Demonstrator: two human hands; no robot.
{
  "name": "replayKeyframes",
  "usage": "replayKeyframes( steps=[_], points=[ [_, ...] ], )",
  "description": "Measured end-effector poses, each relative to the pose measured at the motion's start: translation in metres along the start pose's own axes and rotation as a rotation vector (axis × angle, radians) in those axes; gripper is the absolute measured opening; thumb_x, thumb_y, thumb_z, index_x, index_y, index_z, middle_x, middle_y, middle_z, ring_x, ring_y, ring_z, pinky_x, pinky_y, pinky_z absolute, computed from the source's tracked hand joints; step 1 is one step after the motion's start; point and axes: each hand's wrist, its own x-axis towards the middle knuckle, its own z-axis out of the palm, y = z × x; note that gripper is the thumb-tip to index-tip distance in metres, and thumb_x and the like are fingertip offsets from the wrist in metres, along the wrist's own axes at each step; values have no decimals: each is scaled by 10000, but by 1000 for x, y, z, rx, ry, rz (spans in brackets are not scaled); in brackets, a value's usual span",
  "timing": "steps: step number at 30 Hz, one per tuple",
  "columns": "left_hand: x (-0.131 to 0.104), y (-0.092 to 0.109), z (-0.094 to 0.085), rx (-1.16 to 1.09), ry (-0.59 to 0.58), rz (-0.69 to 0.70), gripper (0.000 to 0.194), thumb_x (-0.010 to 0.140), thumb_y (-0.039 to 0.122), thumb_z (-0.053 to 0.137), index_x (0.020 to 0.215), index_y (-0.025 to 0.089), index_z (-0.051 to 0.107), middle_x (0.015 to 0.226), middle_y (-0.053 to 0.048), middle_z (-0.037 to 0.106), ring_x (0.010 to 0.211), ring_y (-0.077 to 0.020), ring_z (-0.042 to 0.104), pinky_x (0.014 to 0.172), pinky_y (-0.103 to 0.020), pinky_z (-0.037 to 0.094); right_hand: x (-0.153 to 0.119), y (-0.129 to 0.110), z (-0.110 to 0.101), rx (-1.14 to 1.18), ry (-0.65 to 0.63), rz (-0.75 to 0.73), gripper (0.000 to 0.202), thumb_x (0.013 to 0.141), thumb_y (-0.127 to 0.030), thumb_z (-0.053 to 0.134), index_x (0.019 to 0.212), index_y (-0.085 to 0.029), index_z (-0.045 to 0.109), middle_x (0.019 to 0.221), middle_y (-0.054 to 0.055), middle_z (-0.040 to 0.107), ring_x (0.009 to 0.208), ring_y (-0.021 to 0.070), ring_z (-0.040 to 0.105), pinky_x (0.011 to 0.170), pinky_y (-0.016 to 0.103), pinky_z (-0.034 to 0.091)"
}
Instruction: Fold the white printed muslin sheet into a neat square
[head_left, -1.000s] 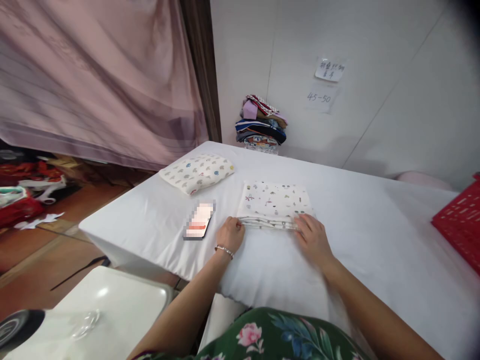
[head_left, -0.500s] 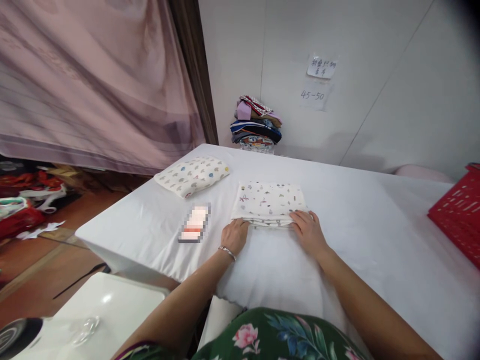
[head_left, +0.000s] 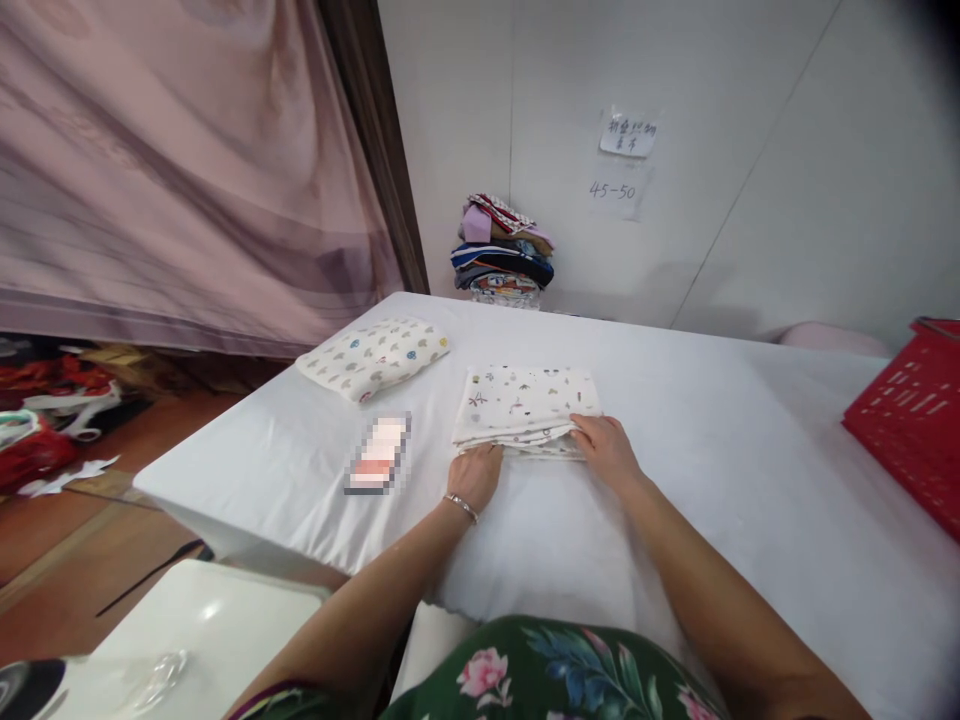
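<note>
A folded white cloth (head_left: 534, 393) with small printed figures lies on the white-covered table in front of me, its layered edge facing me. At the cloth's near left corner my left hand (head_left: 475, 476), with a bracelet on the wrist, is closed on the edge, its fingertips partly hidden. My right hand (head_left: 609, 452) pinches the top layers at the near right corner, raising them slightly off the layers below. To the left lies a second folded white cloth (head_left: 375, 358) with grey and coloured prints.
A phone-like blurred object (head_left: 379, 455) lies left of my left hand. A red plastic basket (head_left: 911, 420) stands at the right. Beyond the table's far edge is a stack of folded fabrics (head_left: 502, 250). A white stool-like surface (head_left: 217, 620) is at lower left.
My right hand has shifted slightly left and lifted the near right edge, so the layers now gape. My left hand still holds the left corner. The whole view has shifted slightly.
</note>
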Motion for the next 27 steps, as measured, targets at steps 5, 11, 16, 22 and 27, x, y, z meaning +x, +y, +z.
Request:
replayKeyframes(
  steps=[5,11,16,22,27],
  points=[
    [10,9,5,40,-20,-19,291,867,217,315,935,197,598,892,-98,625,797,-191,594,672,-307,420,-5,-2,4,12,67,1,284,860,-271,394,1081,-205,561,1026,54,640,940,180,562,887,347,315],
    [9,8,-1,108,-16,82,273,837,174,341,941,193,593,842,-89,644,773,-197,605,644,-293,413,-10,1,9,38,71,-6,279,850,-250,408,1078,-198,560,1032,63,635,952,182,550,902,361,298],
    [3,0,-7,116,-59,172,271,834,198,353,947,198,599,853,-79,645,778,-184,600,653,-275,417,-11,0,6,56,55,-7,269,851,-251,412,1066,-205,568,1028,55,636,938,173,551,898,356,299],
    [6,15,3,134,-23,162,332,829,140,336,1076,199,549,888,-102,644,819,-210,601,679,-302,431,-12,-3,5,71,75,-2,259,852,-233,414,1056,-208,572,1016,50,636,928,170,547,904,354,298],
    [19,37,6,152,-53,80,306,849,146,310,989,166,582,868,-118,645,811,-220,610,700,-334,447,-14,0,8,73,99,-16,259,835,-224,455,1068,-202,567,1019,57,623,956,180,529,899,361,306]
  ],
)
